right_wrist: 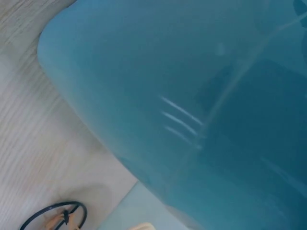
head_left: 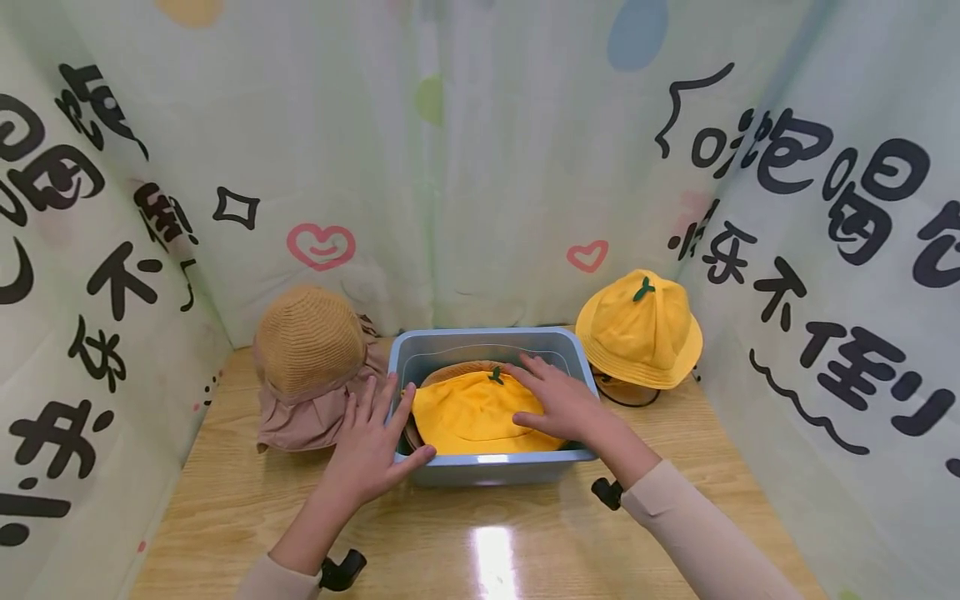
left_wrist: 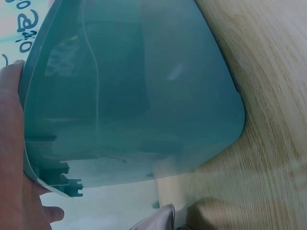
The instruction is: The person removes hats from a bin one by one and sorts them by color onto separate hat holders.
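A blue plastic bin (head_left: pixel 495 473) stands on the table with a yellow bucket hat (head_left: pixel 465 417) lying in it, a green sprout on its crown. Under that hat the brim of a tan hat (head_left: pixel 459 368) shows. My left hand (head_left: pixel 367 450) is spread at the bin's left front corner, fingers fairly straight; in the left wrist view it lies along the rim. My right hand (head_left: pixel 558 400) reaches over the bin's right side, its extended fingers overlapping the yellow hat. The right wrist view shows the bin's wall (right_wrist: pixel 144 96) but not the hand.
Left of the bin sits a straw hat with a pinkish cloth brim (head_left: pixel 311 350). To its right, another yellow hat (head_left: pixel 637 329) rests on a stand with a dark wire ring (head_left: pixel 630 403). Printed curtains (head_left: pixel 495 183) enclose the wooden table (head_left: pixel 420 550) at the back and sides.
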Motion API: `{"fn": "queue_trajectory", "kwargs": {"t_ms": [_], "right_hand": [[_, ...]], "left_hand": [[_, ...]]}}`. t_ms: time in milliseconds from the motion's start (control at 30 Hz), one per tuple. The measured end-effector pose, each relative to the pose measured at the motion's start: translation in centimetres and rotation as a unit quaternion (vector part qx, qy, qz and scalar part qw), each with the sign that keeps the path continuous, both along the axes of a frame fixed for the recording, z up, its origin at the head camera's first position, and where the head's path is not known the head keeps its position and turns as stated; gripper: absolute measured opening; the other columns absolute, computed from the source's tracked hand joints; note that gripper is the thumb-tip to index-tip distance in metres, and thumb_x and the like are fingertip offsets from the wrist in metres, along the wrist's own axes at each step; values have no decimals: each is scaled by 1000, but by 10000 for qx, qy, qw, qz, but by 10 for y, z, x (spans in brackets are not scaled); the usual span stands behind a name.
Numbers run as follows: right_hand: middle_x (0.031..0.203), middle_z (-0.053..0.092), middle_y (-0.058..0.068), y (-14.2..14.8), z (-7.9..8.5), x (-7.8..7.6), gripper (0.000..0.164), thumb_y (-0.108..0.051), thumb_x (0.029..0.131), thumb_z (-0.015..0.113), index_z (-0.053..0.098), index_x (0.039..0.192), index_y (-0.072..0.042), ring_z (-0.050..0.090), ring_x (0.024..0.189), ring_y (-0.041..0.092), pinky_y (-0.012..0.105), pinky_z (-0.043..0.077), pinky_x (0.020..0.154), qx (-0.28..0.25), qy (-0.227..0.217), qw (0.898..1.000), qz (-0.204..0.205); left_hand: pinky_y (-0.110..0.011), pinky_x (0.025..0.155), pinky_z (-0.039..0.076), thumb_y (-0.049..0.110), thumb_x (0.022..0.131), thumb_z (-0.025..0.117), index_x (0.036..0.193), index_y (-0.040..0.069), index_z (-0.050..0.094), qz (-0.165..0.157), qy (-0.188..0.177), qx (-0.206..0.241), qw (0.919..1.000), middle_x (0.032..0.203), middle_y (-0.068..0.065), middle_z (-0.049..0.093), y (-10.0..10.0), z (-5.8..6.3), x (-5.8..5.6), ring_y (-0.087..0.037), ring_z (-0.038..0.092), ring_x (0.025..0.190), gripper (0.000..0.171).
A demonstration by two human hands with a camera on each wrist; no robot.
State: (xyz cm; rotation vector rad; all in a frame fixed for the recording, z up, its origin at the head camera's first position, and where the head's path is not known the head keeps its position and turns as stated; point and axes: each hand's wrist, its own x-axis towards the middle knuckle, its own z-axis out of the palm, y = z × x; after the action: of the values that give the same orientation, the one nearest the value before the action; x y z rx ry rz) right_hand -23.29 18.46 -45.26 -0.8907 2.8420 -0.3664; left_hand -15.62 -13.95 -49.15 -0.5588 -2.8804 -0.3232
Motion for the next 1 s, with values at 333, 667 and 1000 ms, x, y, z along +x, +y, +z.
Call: {"fn": "queue_trajectory", "kwargs": {"t_ms": [333, 667, 1000], "right_hand": [[156, 37, 24, -4, -11, -5, 77, -42, 94, 68, 33, 157, -15, 43, 138, 42, 57, 42, 105, 766, -531, 9949, -380], [152, 39, 28, -10, -16, -10, 69, -36, 96, 65, 38, 155, -12, 47, 133, 46, 59, 43, 103, 853, -529, 9927, -666], [128, 57, 18, -10, -21, -19, 62, -32, 94, 69, 46, 149, -15, 56, 110, 35, 50, 51, 91, 732, -143, 9935, -862]], "left_hand": [[-70, 113, 19, 76, 89, 47, 160, 19, 26, 29, 95, 34, 9999, 166, -16, 17, -1, -2, 1, -44, 11, 151, 93], [-70, 114, 18, 75, 90, 47, 160, 20, 22, -42, 25, 103, 9999, 166, -16, 15, 1, -2, 0, -44, 8, 152, 93], [-70, 113, 21, 74, 90, 48, 159, 17, 27, -44, 134, 81, 9999, 166, -16, 17, 2, -2, 0, -46, 15, 150, 92]]}}
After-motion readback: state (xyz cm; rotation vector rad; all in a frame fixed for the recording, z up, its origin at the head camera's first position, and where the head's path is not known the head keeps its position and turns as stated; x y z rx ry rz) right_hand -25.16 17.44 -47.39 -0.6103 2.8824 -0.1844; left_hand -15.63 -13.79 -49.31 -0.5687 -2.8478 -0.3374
